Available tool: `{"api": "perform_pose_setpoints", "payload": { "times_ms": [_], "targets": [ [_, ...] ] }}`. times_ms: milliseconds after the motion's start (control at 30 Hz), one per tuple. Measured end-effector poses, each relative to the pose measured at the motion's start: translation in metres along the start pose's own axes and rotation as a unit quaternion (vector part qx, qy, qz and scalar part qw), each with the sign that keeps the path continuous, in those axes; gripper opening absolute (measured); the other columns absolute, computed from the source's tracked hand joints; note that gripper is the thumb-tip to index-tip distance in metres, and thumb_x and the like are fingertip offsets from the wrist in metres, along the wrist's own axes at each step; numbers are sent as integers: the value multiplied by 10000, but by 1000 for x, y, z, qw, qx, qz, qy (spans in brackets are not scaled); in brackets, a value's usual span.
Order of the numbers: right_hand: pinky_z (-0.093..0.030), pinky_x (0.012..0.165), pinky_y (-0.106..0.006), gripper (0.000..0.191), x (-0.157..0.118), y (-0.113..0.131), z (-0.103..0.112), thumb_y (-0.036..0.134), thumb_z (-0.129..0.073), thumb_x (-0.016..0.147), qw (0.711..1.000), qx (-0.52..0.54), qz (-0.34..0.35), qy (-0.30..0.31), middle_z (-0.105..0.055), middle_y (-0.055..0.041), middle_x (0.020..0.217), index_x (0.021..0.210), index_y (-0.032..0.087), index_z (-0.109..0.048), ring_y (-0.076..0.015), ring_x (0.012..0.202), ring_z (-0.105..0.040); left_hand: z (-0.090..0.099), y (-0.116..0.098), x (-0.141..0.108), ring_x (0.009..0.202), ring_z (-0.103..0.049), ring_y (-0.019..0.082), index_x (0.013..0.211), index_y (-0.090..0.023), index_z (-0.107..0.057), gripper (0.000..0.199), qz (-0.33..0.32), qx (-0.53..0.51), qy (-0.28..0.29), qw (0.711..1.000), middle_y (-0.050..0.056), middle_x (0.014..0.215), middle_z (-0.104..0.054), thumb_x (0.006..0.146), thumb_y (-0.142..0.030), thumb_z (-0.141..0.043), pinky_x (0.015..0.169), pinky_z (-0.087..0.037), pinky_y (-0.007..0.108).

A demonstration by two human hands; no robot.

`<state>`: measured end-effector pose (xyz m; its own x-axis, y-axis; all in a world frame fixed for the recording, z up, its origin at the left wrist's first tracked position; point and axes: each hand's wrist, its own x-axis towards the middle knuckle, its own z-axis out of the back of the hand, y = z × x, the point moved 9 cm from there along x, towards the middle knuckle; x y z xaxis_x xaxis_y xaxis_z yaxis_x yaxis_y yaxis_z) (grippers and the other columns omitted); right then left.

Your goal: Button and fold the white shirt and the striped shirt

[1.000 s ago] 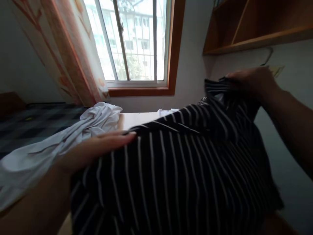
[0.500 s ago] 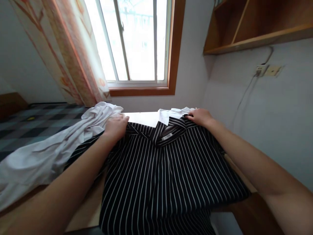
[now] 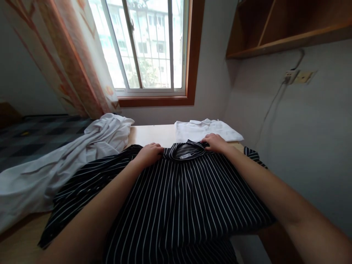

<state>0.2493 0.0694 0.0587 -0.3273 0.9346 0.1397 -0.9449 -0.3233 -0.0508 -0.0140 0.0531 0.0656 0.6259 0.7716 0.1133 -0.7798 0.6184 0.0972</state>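
Note:
A black shirt with white stripes [image 3: 189, 198] lies spread over the table, its lower part hanging over the near edge. My left hand [image 3: 151, 154] grips the shirt near the left side of its collar, fingers closed on the cloth. On the other side of the collar, my right hand [image 3: 216, 143] pinches the fabric by the shoulder. The neck opening between them shows a pale label. One sleeve stretches out to the left under my left forearm; part of the other sticks out beyond my right arm.
A folded white garment [image 3: 207, 129] lies at the back of the table [image 3: 150, 134]. Crumpled pale clothing [image 3: 68, 161] covers the left side, beside a checked bed [image 3: 41, 135]. A wooden shelf [image 3: 288, 40] and a socket with a cord [image 3: 291, 77] are on the right wall.
Both hands have come nearer and closer together with the shirt's collar. The folded white garment behind is now more exposed, and the left sleeve lies more visibly spread.

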Motion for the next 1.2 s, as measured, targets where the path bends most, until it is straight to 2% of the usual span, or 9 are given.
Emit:
{"api": "perform_pose_setpoints", "payload": {
  "times_ms": [200, 300, 433, 600, 700, 800, 967, 1100, 1200],
  "targets": [
    [-465, 897, -289, 292, 8, -4, -10, 266, -640, 864, 990, 130, 5, -63, -641, -76, 1117, 1141, 241, -728, -208, 1008, -614, 0, 17, 4, 1010, -627, 245, 957, -218, -761, 283, 26, -75, -20, 997, 74, 1027, -730, 877, -325, -511, 928, -465, 341],
    [-473, 861, -271, 251, 18, -8, -14, 325, -625, 888, 977, 194, -23, -88, -653, -73, 1050, 1079, 219, -749, -187, 934, -627, 11, 42, 8, 1002, -637, 268, 928, -206, -775, 303, 135, -63, -44, 988, 95, 1011, -733, 848, -371, -533, 907, -471, 346],
    [-475, 775, -277, 318, 31, -10, -17, 410, -535, 925, 966, 211, -108, -103, -693, -76, 925, 911, 188, -763, -202, 855, -636, 15, 76, 15, 884, -681, 254, 923, -185, -766, 348, 297, -166, -53, 939, 81, 911, -750, 816, -400, -515, 746, -499, 294],
    [-478, 878, -343, 260, 37, -13, -13, 293, -555, 852, 954, 174, -202, -139, -678, -95, 1107, 1035, 234, -729, -265, 1040, -611, 9, 102, 25, 940, -686, 302, 882, -151, -750, 476, 384, -218, -92, 892, 123, 929, -749, 850, -434, -368, 738, -507, 317],
    [-432, 1005, -398, 496, 44, -4, -23, 247, -619, 765, 966, 188, -149, -94, -618, -68, 1281, 1260, 274, -631, -286, 1211, -527, 1, 111, 26, 1032, -659, 341, 913, -146, -745, 478, 400, -202, -93, 889, 169, 1040, -735, 846, -420, -360, 788, -508, 356],
    [-365, 1086, -423, 582, 46, 4, -37, 247, -648, 736, 972, 212, -89, -37, -571, -48, 1363, 1314, 290, -599, -289, 1299, -463, -11, 111, 27, 1006, -669, 325, 901, -146, -739, 459, 394, -204, -84, 892, 173, 1034, -737, 852, -394, -356, 785, -508, 348],
    [-285, 1149, -458, 660, 43, 21, -35, 240, -722, 693, 962, 267, -2, -53, -545, -40, 1409, 1336, 304, -585, -306, 1397, -364, -21, 102, 25, 1017, -658, 308, 1033, -157, -699, 431, 392, -199, -94, 893, 160, 1102, -719, 857, -396, -386, 807, -497, 353],
    [-421, 1031, -396, 311, 47, 33, -19, 350, -708, 759, 917, 382, 70, -97, -693, -65, 1140, 1036, 209, -728, -266, 1138, -590, -18, 102, 25, 997, -650, 292, 1014, -172, -696, 394, 384, -204, -117, 893, 136, 1070, -723, 834, -389, -421, 802, -480, 337],
    [-505, 838, -349, 327, 57, 18, -15, 469, -627, 823, 863, 496, 11, -99, -726, -65, 892, 862, 158, -720, -230, 885, -653, -12, 105, 31, 883, -649, 272, 832, -156, -702, 376, 354, -236, -136, 895, 105, 880, -722, 807, -400, -417, 735, -463, 311]
  ]
}}
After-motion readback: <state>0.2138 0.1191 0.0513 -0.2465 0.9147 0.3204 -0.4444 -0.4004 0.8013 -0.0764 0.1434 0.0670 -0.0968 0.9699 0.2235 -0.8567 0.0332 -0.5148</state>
